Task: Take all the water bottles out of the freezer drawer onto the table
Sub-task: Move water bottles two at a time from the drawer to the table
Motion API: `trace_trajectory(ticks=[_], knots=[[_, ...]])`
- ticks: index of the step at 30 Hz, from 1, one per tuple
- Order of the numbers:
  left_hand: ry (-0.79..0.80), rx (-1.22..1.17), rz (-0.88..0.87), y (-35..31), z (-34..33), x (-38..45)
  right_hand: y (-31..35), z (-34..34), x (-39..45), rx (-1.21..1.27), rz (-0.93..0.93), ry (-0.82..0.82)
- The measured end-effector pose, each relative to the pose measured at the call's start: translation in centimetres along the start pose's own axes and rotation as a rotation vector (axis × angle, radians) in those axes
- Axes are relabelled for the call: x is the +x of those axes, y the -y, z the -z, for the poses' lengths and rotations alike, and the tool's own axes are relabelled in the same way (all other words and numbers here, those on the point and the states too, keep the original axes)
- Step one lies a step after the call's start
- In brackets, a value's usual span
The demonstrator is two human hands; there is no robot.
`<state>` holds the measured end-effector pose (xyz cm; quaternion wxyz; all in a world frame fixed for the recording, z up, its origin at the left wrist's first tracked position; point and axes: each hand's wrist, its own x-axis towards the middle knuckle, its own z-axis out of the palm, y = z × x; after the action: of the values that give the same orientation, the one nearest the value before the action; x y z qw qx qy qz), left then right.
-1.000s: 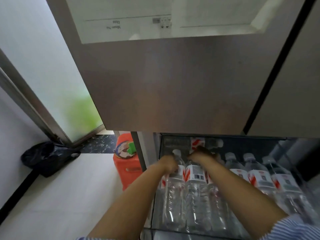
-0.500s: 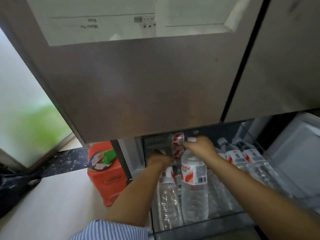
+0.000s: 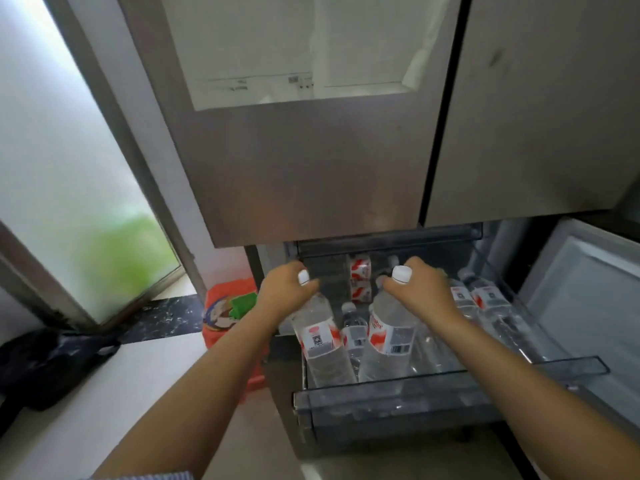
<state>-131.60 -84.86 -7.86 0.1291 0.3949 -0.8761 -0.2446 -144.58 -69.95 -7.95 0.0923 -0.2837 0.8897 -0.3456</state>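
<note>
Clear plastic with red-and-white labels — that is what fills your freezer drawer point(image 3: 450, 400), pulled out at 5 o'clock in your view. Your left hand point(image 3: 287, 292) has its grip curled round the neck of one water bottle point(image 3: 322, 341), the white cap showing between your fingers; the bottle leans with its base down at the drawer's near left corner and its top tipped away from you. Your right hand point(image 3: 420, 289) has the same kind of grip on the neck of a second water bottle point(image 3: 389, 341), cap poking up above your knuckles, base down inside the drawer behind the front wall. Between those two a smaller-looking bottle point(image 3: 354, 332) lies in the drawer, cap toward 12 o'clock. At 3 o'clock from your right hand two more bottles point(image 3: 485, 303) lie side by side, caps pointing away from you, partly hidden by your wrist. Behind your hands, at 12 o'clock, labelled bottles point(image 3: 360, 278) show at the back of the compartment — how many I cannot tell.

Above the drawer stand the grey fridge doors point(image 3: 311, 168), closed. At 9 o'clock from the drawer an orange container point(image 3: 225, 310) with a picture on its lid sits on the floor, touching the fridge side as far as I can see. Farther toward 8 o'clock a black bag point(image 3: 45, 365) rests at the edge of a pale table point(image 3: 104, 410), below a frosted glass door point(image 3: 69, 168).
</note>
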Motion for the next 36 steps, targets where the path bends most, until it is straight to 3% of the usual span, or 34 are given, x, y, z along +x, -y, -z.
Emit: trace_trajectory(ticks=[6, 13, 17, 24, 31, 36], knots=[[-0.063, 0.082, -0.037, -3.4, 1.9, -7.3, 0.6, 2.3, -4.0, 0.006, 0.151, 0.066], [-0.485, 0.017, 0.075, -5.3, 6.7, -14.4, 5.8, 4.6, -9.2, 0.175, 0.375, -0.006], [-0.565, 0.021, 0.139, -4.8, 10.7, -19.4, 9.6, 6.4, -12.9, 0.288, 0.534, 0.016], [-0.511, 0.063, 0.354, 0.8, 15.7, -33.1, 15.8, 3.0, -23.6, 0.308, 0.759, 0.319], [-0.485, 0.110, 0.621, 8.7, 19.0, -54.4, 20.8, -4.3, -41.9, 0.253, 1.014, 0.720], [-0.491, 0.167, 0.806, 13.2, 20.8, -68.5, 22.6, -9.2, -56.5, 0.264, 1.116, 0.810]])
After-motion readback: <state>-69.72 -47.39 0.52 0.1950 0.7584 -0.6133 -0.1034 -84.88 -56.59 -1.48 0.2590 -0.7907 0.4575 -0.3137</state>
